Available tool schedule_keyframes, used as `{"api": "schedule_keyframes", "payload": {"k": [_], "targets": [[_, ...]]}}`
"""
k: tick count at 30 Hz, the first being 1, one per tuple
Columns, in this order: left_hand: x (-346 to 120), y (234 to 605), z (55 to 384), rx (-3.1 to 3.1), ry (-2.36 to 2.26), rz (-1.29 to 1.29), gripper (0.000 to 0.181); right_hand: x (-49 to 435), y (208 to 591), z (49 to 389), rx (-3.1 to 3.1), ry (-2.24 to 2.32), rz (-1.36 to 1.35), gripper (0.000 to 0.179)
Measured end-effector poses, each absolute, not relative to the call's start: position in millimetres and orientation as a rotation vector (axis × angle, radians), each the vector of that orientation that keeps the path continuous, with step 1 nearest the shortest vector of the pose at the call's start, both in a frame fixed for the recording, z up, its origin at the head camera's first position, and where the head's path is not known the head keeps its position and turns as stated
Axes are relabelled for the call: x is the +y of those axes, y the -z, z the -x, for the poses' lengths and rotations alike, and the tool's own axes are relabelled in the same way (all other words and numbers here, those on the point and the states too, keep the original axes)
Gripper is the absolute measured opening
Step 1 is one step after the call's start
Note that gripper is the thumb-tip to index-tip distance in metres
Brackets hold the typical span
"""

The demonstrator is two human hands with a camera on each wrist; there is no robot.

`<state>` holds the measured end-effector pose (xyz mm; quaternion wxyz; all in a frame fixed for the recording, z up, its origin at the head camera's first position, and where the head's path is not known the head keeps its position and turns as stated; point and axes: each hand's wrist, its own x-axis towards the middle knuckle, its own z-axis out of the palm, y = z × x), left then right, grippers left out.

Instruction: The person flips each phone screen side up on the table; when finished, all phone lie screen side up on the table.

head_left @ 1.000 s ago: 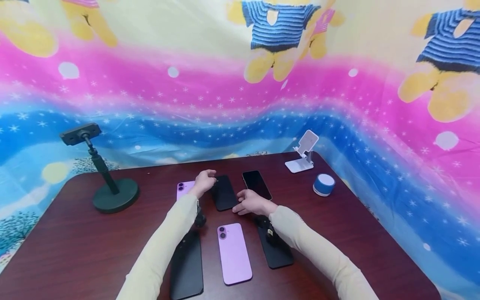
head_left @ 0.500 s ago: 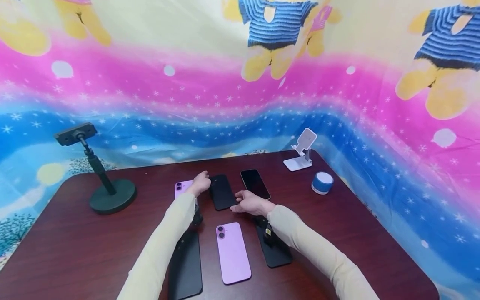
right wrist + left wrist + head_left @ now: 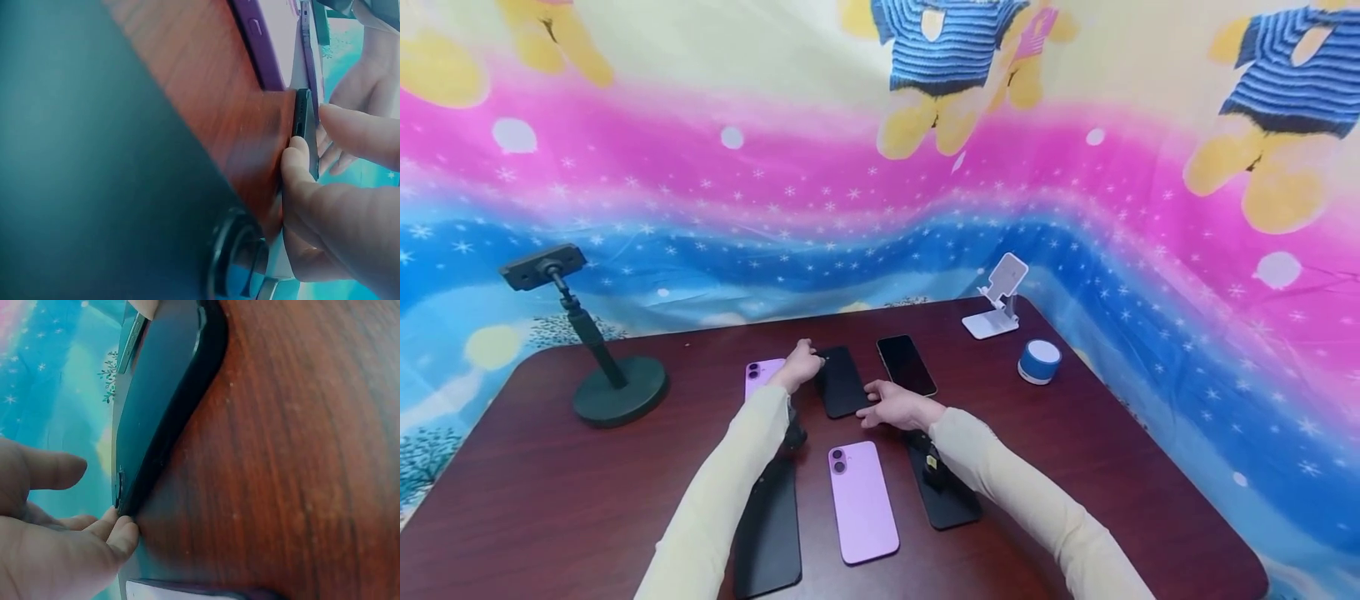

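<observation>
In the head view a black phone (image 3: 842, 383) lies on the dark red table between the two hands. My left hand (image 3: 800, 367) is at its upper left, and in the left wrist view its fingertips (image 3: 125, 532) touch the phone's corner while the thumb stays apart. At the lower right corner is my right hand (image 3: 897, 406); in the right wrist view a fingertip (image 3: 296, 150) touches the short edge with the port. Partly behind the left hand lies a lilac phone (image 3: 760, 373). A phone with its dark screen up (image 3: 907, 365) lies just beyond the right hand.
Closer in lie a purple phone (image 3: 865, 504), a black phone (image 3: 771, 533) under the left forearm and another black phone (image 3: 955, 504) under the right wrist. A dark green stand (image 3: 620, 392), a white phone stand (image 3: 991, 323) and a blue and white cylinder (image 3: 1039, 363) stand farther out.
The whole head view has shifted slightly. Both hands stay at the black phone's corners, and the phone keeps nearly the same place among the others.
</observation>
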<state>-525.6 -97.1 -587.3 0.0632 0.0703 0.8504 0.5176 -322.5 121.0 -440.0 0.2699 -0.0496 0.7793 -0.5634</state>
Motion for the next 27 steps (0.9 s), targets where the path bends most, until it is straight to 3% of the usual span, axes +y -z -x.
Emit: {"api": "schedule_keyframes", "payload": {"k": [9,15,24,27], "targets": [[-87,547,497,2.544,-1.662,-0.006,0.066,121,438,322,2.117,1.507,0.141,0.071],[-88,547,490,2.609,-1.739,0.084,0.058,120,438,322,2.146,1.538,0.093,0.06],[-72,432,385,2.272,-1.944,0.206,0.049,112,436,321,2.198,1.507,0.033,0.057],[-73,420,373,2.184,-2.062,0.172,0.046,109,432,319,2.236,1.474,0.037,0.061]]}}
